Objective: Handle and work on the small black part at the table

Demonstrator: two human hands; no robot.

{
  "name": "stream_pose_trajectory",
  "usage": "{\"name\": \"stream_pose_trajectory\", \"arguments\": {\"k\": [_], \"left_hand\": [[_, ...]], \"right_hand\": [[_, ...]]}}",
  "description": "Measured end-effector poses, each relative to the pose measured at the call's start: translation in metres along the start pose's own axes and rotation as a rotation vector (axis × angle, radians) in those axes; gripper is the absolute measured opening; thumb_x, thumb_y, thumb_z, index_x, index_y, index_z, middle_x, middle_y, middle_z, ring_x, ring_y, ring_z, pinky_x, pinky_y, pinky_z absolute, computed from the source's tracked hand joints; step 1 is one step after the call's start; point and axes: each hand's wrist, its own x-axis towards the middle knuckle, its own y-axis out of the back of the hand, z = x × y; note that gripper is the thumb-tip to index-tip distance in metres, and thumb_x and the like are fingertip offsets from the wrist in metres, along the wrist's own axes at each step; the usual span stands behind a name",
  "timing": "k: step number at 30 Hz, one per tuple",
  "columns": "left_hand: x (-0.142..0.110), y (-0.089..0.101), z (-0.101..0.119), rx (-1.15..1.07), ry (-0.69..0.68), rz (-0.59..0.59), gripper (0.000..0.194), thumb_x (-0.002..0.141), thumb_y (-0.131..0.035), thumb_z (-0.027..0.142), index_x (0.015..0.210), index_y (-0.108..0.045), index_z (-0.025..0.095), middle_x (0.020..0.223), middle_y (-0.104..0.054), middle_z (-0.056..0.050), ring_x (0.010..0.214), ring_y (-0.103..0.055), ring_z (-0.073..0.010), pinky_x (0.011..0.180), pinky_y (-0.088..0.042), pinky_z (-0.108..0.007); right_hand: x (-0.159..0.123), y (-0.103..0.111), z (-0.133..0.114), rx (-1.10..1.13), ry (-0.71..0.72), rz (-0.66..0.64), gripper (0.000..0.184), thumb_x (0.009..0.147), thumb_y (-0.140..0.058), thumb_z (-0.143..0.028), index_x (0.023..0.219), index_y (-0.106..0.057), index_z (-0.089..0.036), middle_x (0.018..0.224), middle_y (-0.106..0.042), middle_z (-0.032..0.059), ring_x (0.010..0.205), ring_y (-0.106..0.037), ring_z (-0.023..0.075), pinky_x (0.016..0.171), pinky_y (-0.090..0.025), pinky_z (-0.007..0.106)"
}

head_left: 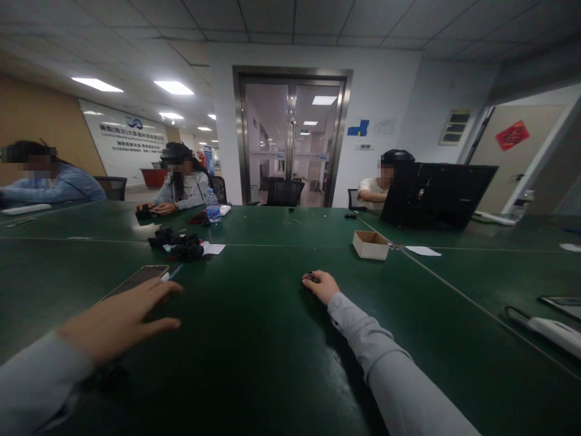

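My left hand (120, 318) hovers over the near left of the green table (254, 339), its fingers and thumb apart and nothing in them. Partly covered by it, a phone (136, 277) lies flat, with a thin blue-and-white item (173, 272) at its far end. Farther out, my right hand (324, 286) rests low at the tabletop, thumb and fingers pinched around a small dark cylindrical piece (310, 274). Most of that piece is hidden by the fingers, so its kind cannot be made out.
An open cardboard box (367, 249) stands beyond my right hand. Several black gadgets (181, 245) lie in a heap with a paper (213, 248) at left. A water bottle (212, 207) and a large black monitor (440, 194) stand farther back. Several people sit across the table.
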Motion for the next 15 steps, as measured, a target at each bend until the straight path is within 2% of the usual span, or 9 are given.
{"name": "stream_pose_trajectory", "arguments": {"k": [1, 2, 3, 5, 7, 9, 11, 13, 15], "left_hand": [[0.011, -0.005, 0.026, 0.045, -0.118, -0.09, 0.045, 0.062, -0.062, 0.053, 0.102, -0.06, 0.034, 0.104, -0.06, 0.002, 0.084, -0.058, -0.0195, 0.075, -0.043, -0.03], [0.024, -0.014, 0.051, 0.056, -0.233, -0.131, 0.04, 0.068, -0.057, 0.051, 0.104, -0.059, 0.032, 0.103, -0.059, 0.001, 0.084, -0.058, -0.0191, 0.074, -0.043, -0.029], [0.038, -0.026, 0.074, 0.048, -0.324, -0.167, 0.039, 0.07, -0.056, 0.049, 0.103, -0.059, 0.031, 0.103, -0.058, 0.0, 0.082, -0.058, -0.019, 0.071, -0.044, -0.028], [0.067, -0.06, 0.112, 0.015, -0.454, -0.141, 0.04, 0.071, -0.057, 0.044, 0.107, -0.057, 0.026, 0.103, -0.057, -0.004, 0.089, -0.056, -0.0211, 0.076, -0.044, -0.03], [0.094, -0.1, 0.139, -0.012, -0.523, -0.037, 0.043, 0.073, -0.057, 0.037, 0.113, -0.054, 0.024, 0.109, -0.054, -0.007, 0.1, -0.052, -0.0241, 0.087, -0.041, -0.034], [0.114, -0.138, 0.156, -0.07, -0.533, 0.053, 0.043, 0.076, -0.054, 0.034, 0.118, -0.051, 0.024, 0.112, -0.053, -0.009, 0.106, -0.049, -0.0255, 0.091, -0.038, -0.037], [0.127, -0.167, 0.166, -0.165, -0.52, 0.086, 0.037, 0.079, -0.05, 0.03, 0.115, -0.052, 0.024, 0.11, -0.053, -0.009, 0.105, -0.05, -0.0235, 0.092, -0.038, -0.036], [0.133, -0.186, 0.17, -0.244, -0.504, 0.097, 0.03, 0.079, -0.048, 0.025, 0.109, -0.056, 0.024, 0.105, -0.055, -0.008, 0.099, -0.053, -0.0206, 0.089, -0.041, -0.033], [0.135, -0.196, 0.166, -0.302, -0.501, 0.111, 0.025, 0.079, -0.049, 0.023, 0.102, -0.058, 0.024, 0.1, -0.056, -0.006, 0.092, -0.056, -0.0185, 0.084, -0.044, -0.031]], "right_hand": [[0.003, -0.005, -0.003, -0.017, 0.004, 0.009, 0.014, 0.072, -0.063, -0.022, 0.084, -0.067, -0.016, 0.085, -0.062, 0.0038, 0.078, -0.057, 0.0162, 0.072, -0.044, 0.027], [0.005, -0.01, -0.006, -0.038, 0.011, 0.021, 0.015, 0.071, -0.064, -0.02, 0.085, -0.067, -0.016, 0.087, -0.061, 0.0042, 0.08, -0.057, 0.0165, 0.074, -0.044, 0.026], [0.007, -0.014, -0.009, -0.065, 0.02, 0.03, 0.018, 0.069, -0.066, -0.018, 0.087, -0.067, -0.015, 0.088, -0.06, 0.0046, 0.082, -0.057, 0.0169, 0.075, -0.043, 0.026], [0.009, -0.021, -0.012, -0.131, 0.048, 0.053, 0.021, 0.067, -0.067, -0.016, 0.088, -0.066, -0.015, 0.088, -0.058, 0.0055, 0.083, -0.056, 0.0178, 0.077, -0.042, 0.027], [0.01, -0.026, -0.012, -0.189, 0.093, 0.077, 0.019, 0.068, -0.066, -0.016, 0.087, -0.065, -0.014, 0.086, -0.057, 0.0056, 0.083, -0.055, 0.0181, 0.077, -0.041, 0.027], [0.011, -0.027, -0.01, -0.225, 0.135, 0.085, 0.016, 0.069, -0.065, -0.017, 0.085, -0.064, -0.014, 0.083, -0.055, 0.0048, 0.08, -0.054, 0.0172, 0.075, -0.041, 0.026], [0.011, -0.027, -0.007, -0.252, 0.158, 0.083, 0.013, 0.07, -0.062, -0.014, 0.083, -0.064, -0.015, 0.081, -0.055, 0.0041, 0.077, -0.053, 0.0162, 0.072, -0.04, 0.024], [0.012, -0.028, -0.005, -0.278, 0.163, 0.08, 0.012, 0.071, -0.059, -0.011, 0.081, -0.064, -0.014, 0.078, -0.054, 0.0039, 0.076, -0.052, 0.0158, 0.07, -0.04, 0.024], [0.012, -0.029, -0.005, -0.286, 0.164, 0.087, 0.011, 0.071, -0.057, -0.011, 0.079, -0.064, -0.014, 0.076, -0.053, 0.0038, 0.075, -0.052, 0.0157, 0.069, -0.039, 0.023]]}}
